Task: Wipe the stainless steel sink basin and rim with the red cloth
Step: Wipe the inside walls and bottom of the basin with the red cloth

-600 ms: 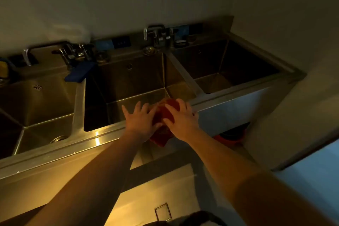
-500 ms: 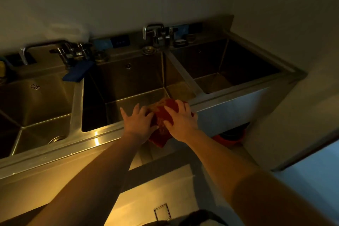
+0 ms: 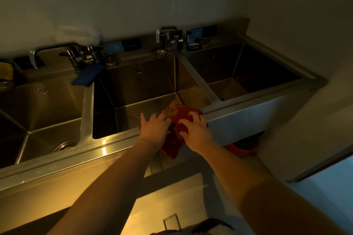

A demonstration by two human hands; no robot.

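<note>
Your two forearms reach forward from the lower edge of the view toward the front rim of a three-basin steel sink. Your left hand lies palm down on the rim, fingers spread, its thumb side pressing the left edge of the red cloth. Your right hand lies just beside it, fingers spread flat on top of the cloth; neither hand closes around the fabric, both pin it down. The cloth is draped over the front rim at the middle basin's right front corner: one part lies on the rim and reaches over the basin edge, and a corner hangs down the sink's front face below your hands. Under the sink, to the right, a red tub sits on the floor. Left of the middle basin lies the left basin with its drain; right of it, past a divider, the right basin. On the back ledge, a blue cloth rests on the divider near the left faucet; a second faucet stands behind the middle divider. A yellow sponge sits at the far left.
</note>
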